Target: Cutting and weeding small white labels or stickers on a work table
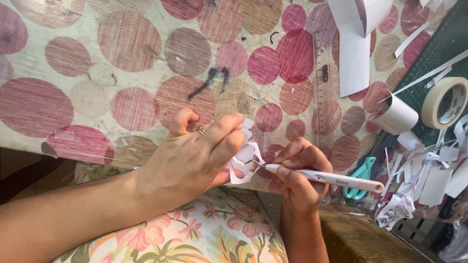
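Observation:
My left hand (195,156) pinches a small white paper cut-out (245,158) with curled, lacy edges, held just over the table's front edge. A gold ring sits on one finger. My right hand (298,170) grips a white and pink craft knife (331,179) like a pen. Its thin tip touches the cut-out's right side.
A tablecloth (131,73) with red and pink circles covers the table. A clear ruler (324,83) lies on it. To the right are white paper sheets (356,44), a paper roll (399,116), masking tape (444,102), a green cutting mat (438,53), teal scissors (360,176) and paper scraps (429,170). Floral fabric (195,234) lies below.

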